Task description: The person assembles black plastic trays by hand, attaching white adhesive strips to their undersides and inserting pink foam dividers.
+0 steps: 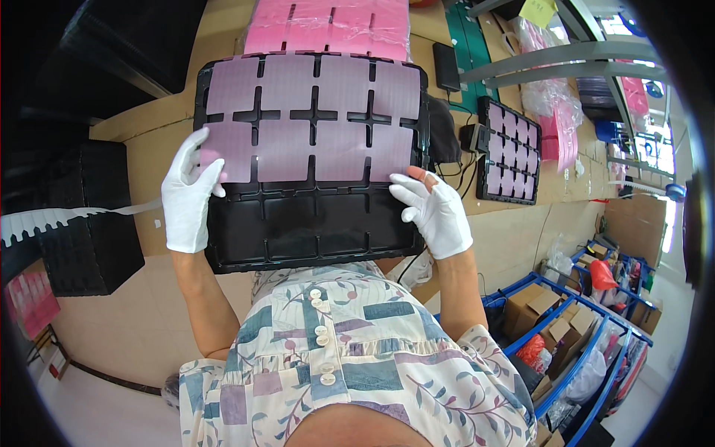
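Observation:
A mauve sheet [287,153] with cross-shaped slots lies over the far part of a black compartmented tray [313,249]. The tray's near row shows bare black plastic. At the tray's left rim, my left hand [188,195] in a white glove has thumb and forefinger apart, with pinkish fingertips touching the sheet's left edge. My right hand [438,216], gloved in white with a bare fingertip showing, reaches over the right rim. Its fingers are spread and touch the sheet's near right corner; neither hand is visibly closed round anything.
Beyond the tray lies a plastic-wrapped pink stack [328,26]. A smaller black tray [509,153] with mauve pieces sits to the right, beside a black device [473,138] with cables. Black crates [93,216] stand at left. Blue shelving [573,328] holds cartons at lower right.

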A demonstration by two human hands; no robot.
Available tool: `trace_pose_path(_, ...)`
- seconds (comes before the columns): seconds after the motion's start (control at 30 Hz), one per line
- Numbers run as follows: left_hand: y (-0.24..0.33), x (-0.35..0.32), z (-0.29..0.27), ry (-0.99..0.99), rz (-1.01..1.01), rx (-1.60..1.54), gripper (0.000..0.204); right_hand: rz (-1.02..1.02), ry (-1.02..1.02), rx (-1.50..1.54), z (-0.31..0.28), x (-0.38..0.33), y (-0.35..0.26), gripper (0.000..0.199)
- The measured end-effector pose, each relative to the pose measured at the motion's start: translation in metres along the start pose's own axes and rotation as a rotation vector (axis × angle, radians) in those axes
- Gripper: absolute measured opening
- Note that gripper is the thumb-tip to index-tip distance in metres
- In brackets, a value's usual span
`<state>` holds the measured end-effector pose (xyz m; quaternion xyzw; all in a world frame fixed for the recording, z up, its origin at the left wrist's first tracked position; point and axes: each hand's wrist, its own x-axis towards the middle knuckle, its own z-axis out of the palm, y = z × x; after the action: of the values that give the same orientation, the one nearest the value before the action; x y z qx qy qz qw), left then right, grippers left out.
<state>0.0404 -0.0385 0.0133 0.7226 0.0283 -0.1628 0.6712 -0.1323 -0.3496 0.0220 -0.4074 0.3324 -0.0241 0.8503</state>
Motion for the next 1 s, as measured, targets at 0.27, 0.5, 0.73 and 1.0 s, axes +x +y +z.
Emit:
trace_pose_path(0.27, -0.009, 0.003, -0.005, -0.046, -0.054, -0.094, 0.03, -0.465, 0.513, -1.555, 0.011, 0.028, -0.015, 0.048)
trace_pose_path(0.5, -0.008, -0.004, -0.002, -0.031, -0.004, 0.038, 0.027, -0.699, 0.431, -1.776, 0.016, 0.047, 0.0, 0.026)
trace_pose_path(0.73, -0.008, -0.006, 0.003, -0.022, 0.036, 0.109, 0.025, -0.728, 0.406, -1.969, 0.015, 0.051, 0.007, 0.02)
trace_pose_path(1.0, 0.044, -0.009, 0.02, -0.067, 0.122, -0.24, 0.03, -0.796, 0.37, -1.933, 0.011, 0.052, 0.01, 0.01)
